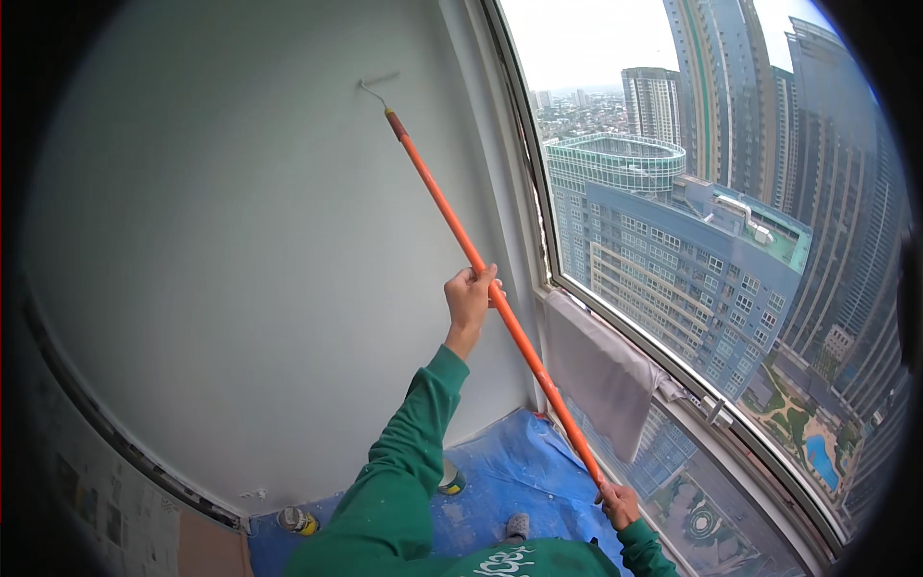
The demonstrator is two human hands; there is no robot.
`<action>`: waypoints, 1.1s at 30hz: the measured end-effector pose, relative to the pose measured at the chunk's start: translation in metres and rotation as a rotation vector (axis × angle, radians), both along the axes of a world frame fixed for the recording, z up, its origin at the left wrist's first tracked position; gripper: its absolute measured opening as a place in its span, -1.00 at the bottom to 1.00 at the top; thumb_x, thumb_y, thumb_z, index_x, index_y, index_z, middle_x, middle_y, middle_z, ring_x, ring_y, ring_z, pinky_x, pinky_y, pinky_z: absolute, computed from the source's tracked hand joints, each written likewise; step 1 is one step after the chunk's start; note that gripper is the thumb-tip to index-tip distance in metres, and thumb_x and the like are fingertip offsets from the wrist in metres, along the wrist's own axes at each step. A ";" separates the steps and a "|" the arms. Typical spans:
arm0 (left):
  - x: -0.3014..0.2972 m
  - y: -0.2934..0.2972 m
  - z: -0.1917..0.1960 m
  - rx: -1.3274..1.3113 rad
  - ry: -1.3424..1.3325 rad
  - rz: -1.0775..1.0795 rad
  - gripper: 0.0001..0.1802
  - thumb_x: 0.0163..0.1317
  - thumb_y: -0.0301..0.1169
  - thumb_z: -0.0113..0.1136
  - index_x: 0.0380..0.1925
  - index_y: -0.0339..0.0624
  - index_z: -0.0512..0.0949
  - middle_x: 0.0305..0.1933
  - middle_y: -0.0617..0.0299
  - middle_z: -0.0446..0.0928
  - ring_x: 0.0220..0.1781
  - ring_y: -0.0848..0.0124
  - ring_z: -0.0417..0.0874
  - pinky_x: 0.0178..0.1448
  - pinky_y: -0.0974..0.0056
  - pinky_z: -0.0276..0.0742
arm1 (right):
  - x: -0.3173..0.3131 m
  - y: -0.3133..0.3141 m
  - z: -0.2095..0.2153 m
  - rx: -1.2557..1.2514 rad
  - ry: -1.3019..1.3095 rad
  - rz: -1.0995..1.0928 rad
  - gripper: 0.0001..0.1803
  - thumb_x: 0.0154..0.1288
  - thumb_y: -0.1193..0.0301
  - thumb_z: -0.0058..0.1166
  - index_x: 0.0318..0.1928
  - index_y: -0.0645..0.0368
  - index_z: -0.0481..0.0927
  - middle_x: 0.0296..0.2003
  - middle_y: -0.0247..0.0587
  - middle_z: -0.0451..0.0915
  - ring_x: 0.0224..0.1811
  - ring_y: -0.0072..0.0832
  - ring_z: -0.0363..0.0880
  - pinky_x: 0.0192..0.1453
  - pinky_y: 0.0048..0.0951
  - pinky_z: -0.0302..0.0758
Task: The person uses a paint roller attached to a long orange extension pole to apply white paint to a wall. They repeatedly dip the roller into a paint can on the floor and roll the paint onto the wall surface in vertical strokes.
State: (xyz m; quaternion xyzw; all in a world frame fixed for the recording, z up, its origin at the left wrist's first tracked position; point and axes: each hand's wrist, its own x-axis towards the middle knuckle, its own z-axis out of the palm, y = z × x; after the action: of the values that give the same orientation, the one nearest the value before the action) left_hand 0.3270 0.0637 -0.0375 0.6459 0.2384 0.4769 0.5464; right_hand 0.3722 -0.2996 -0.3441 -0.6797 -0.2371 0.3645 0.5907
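A long orange extension pole (442, 204) slants from lower right up to the upper middle. At its far end a small paint roller (381, 77) on a thin wire frame lies at the pale grey-green wall (240, 240); whether it touches cannot be told. My left hand (471, 296) is closed round the middle of the pole, arm stretched out in a green sleeve. Lower down, near the pole's bottom end, my right hand (618, 505) grips it close to the window side.
A large window (663, 240) fills the right, with towers outside. A pale cloth (598, 370) hangs over its ledge. Blue plastic sheeting (524, 466) covers the floor, with paint cans (298, 520) by the wall and my foot (517, 526) on it.
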 end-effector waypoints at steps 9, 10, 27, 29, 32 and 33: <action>0.010 0.020 0.077 0.197 0.003 0.056 -0.69 0.29 -0.26 0.17 -0.36 -0.37 0.57 -0.47 0.13 0.60 -0.47 0.40 0.67 -0.41 0.32 0.65 | 0.025 0.085 0.113 0.208 0.023 0.079 -0.35 0.41 -0.08 -0.05 -0.52 0.31 0.55 -0.74 -0.46 0.23 -0.74 -0.70 0.11 -0.65 -0.55 -0.05; 0.011 0.020 0.087 0.215 -0.004 0.059 -0.69 0.29 -0.26 0.17 -0.37 -0.37 0.57 -0.47 0.13 0.60 -0.47 0.40 0.67 -0.41 0.31 0.65 | 0.028 0.093 0.126 0.223 0.015 0.084 -0.34 0.40 -0.09 -0.05 -0.52 0.31 0.55 -0.74 -0.45 0.23 -0.75 -0.69 0.11 -0.66 -0.55 -0.06; 0.029 0.063 0.273 0.421 -0.099 0.122 -0.70 0.27 -0.29 0.21 -0.51 -0.32 0.55 -0.50 0.07 0.61 -0.51 0.31 0.69 -0.43 0.26 0.68 | 0.040 0.191 0.352 0.310 -0.047 0.244 -0.27 0.26 -0.33 -0.05 -0.49 0.17 0.41 -0.75 -0.51 0.11 -0.78 -0.68 0.01 -0.69 -0.52 -0.04; 0.030 0.065 0.285 0.417 -0.104 0.147 -0.71 0.26 -0.31 0.21 -0.50 -0.33 0.55 -0.49 0.06 0.61 -0.52 0.30 0.68 -0.44 0.26 0.68 | 0.039 0.194 0.364 0.318 -0.052 0.249 -0.27 0.25 -0.33 -0.05 -0.48 0.18 0.41 -0.75 -0.51 0.11 -0.78 -0.68 0.01 -0.69 -0.52 -0.04; 0.033 0.063 0.299 0.413 -0.111 0.170 -0.73 0.26 -0.32 0.21 -0.49 -0.33 0.55 -0.50 0.07 0.61 -0.53 0.30 0.68 -0.44 0.26 0.67 | 0.038 0.194 0.381 0.325 -0.056 0.250 -0.27 0.26 -0.33 -0.05 -0.47 0.20 0.41 -0.75 -0.51 0.11 -0.78 -0.68 0.01 -0.69 -0.52 -0.03; 0.033 0.065 0.303 0.408 -0.112 0.174 -0.73 0.25 -0.32 0.21 -0.48 -0.33 0.54 -0.51 0.08 0.60 -0.54 0.30 0.67 -0.44 0.26 0.67 | 0.038 0.196 0.386 0.328 -0.053 0.258 -0.27 0.27 -0.32 -0.06 -0.46 0.20 0.41 -0.75 -0.50 0.11 -0.78 -0.68 0.02 -0.69 -0.52 -0.02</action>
State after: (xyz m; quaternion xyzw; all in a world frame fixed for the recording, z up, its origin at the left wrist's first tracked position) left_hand 0.3600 0.1283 0.2658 0.6927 0.1611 0.5954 0.3738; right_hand 0.4100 -0.1039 0.0415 -0.5477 -0.3938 0.3758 0.6354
